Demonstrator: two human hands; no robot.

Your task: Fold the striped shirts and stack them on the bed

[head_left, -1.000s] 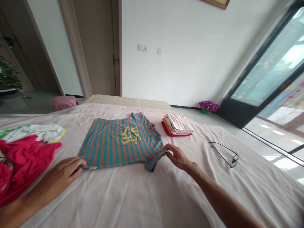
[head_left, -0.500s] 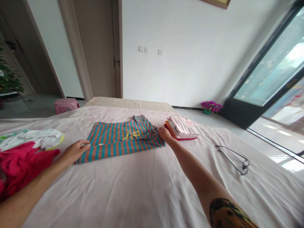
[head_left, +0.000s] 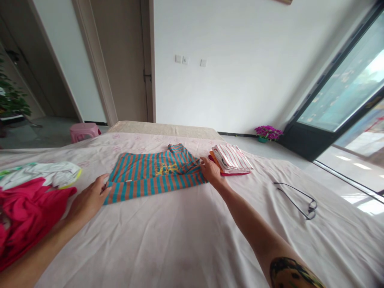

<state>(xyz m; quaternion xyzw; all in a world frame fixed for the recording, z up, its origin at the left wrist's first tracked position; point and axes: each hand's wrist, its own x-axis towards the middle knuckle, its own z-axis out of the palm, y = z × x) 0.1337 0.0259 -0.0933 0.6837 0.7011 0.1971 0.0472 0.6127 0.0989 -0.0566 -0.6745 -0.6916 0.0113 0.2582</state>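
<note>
A teal and brown striped shirt (head_left: 144,168) with a yellow print lies on the bed, its near side folded over in a long strip. At its left end my left hand (head_left: 94,196) has its fingers closed on the near corner. My right hand (head_left: 211,171) grips the opposite end of the shirt, fingers bent over the cloth near the sleeve. Just beyond my right hand sits a stack of folded clothes (head_left: 232,159), a red-and-white striped piece on top. Beside my left forearm lie a crumpled red garment (head_left: 33,212) and a white garment (head_left: 60,174) with yellow edging.
Black-framed glasses (head_left: 300,202) lie on the pale pink bed sheet (head_left: 168,240) to the right. Past the bed are a pink stool (head_left: 85,129) on the left and a pot of purple flowers (head_left: 267,134) by the wall and glass door.
My left hand has curled in more tightly at the shirt's left corner, and that end has shifted slightly right. My right hand stays at the other end, its fingers slightly more bent over.
</note>
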